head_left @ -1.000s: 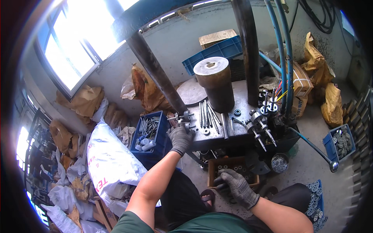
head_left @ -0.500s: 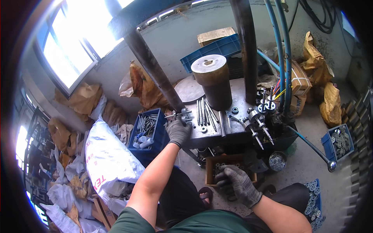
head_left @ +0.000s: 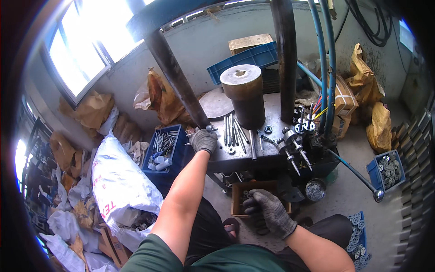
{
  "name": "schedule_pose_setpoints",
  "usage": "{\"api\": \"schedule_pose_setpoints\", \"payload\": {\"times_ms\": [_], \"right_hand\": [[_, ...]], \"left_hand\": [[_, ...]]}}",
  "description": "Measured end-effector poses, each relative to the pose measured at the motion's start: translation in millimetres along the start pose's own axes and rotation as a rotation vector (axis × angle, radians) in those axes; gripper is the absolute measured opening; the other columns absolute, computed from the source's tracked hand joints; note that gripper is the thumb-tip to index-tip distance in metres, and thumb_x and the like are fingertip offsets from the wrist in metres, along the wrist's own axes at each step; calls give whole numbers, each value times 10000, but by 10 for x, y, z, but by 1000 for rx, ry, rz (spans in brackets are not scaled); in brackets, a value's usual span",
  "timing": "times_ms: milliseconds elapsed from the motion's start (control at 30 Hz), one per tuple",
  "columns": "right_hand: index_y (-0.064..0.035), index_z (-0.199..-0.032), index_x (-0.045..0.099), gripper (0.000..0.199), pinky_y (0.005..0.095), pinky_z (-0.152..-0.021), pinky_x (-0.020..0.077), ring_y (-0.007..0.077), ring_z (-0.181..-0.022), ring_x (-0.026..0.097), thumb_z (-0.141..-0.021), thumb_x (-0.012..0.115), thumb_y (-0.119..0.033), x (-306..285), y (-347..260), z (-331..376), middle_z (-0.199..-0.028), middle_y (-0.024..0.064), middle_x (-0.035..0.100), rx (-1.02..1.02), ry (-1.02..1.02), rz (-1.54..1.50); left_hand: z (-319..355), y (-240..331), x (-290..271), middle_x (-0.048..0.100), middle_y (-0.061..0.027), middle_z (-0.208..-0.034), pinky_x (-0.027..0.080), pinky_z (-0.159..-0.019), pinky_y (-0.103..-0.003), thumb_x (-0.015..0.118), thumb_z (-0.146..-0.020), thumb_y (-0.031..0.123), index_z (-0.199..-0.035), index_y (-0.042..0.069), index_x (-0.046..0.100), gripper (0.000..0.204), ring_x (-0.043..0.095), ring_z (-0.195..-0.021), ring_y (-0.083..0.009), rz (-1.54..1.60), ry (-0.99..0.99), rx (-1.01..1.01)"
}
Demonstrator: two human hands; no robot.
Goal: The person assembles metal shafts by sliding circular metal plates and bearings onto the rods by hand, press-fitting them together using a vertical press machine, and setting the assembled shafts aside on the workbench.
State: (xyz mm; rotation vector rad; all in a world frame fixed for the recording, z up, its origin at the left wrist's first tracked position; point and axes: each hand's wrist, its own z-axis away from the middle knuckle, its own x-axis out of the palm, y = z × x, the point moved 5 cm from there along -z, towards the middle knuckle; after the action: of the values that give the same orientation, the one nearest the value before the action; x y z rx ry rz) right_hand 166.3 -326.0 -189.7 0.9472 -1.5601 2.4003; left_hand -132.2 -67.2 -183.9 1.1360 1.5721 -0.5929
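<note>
On the press table (head_left: 253, 156), left fingers (head_left: 199, 136) curl around a bolt (head_left: 209, 129).

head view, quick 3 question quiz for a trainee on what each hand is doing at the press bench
1. True or false: the left hand rests at the left edge of the steel press table.
2. Which does the right hand reach into? A) the blue bin of bolts B) the brown box of small parts C) the blue crate by the wall
3. Fill in: the big metal cylinder stands ___ on the table.

Key: 1 true; 2 B; 3 upright
</note>
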Motion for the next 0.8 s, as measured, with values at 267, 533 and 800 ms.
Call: {"api": "schedule_pose_setpoints", "payload": {"times_ms": [267, 533, 800], "right_hand": [[-25, -1271, 628, 378, 331, -845, 587, 176, -913, 709, -1086, 544, -344, -95, 36, -50, -1052, 111, 718, -27, 39, 113], [-16, -1251, 635, 366, 336, -808, 606, 182, -879, 716, -1081, 552, -330, -114, 136, -149, -1036, 116, 721, -14, 46, 123], [-22, -1257, 633, 364, 344, -820, 604, 184, -904, 718, -1079, 555, -330, -33, 136, -134, -1054, 111, 723, -25, 25, 236]], "left_hand": [[291, 0, -285, 695, -165, -1135, 521, -899, -536, 652, -919, 421, -1101, 94, 720, 380, 669, -1054, -401, 146, 172, 113], [840, 178, -281, 673, -156, -1193, 540, -862, -544, 632, -884, 152, -1201, 111, 696, 326, 687, -1075, -352, 34, -110, 695], [825, 66, -135, 662, -151, -1285, 519, -968, -513, 595, -932, 188, -1327, 175, 666, 402, 674, -1134, -339, 56, -116, 624]]}}
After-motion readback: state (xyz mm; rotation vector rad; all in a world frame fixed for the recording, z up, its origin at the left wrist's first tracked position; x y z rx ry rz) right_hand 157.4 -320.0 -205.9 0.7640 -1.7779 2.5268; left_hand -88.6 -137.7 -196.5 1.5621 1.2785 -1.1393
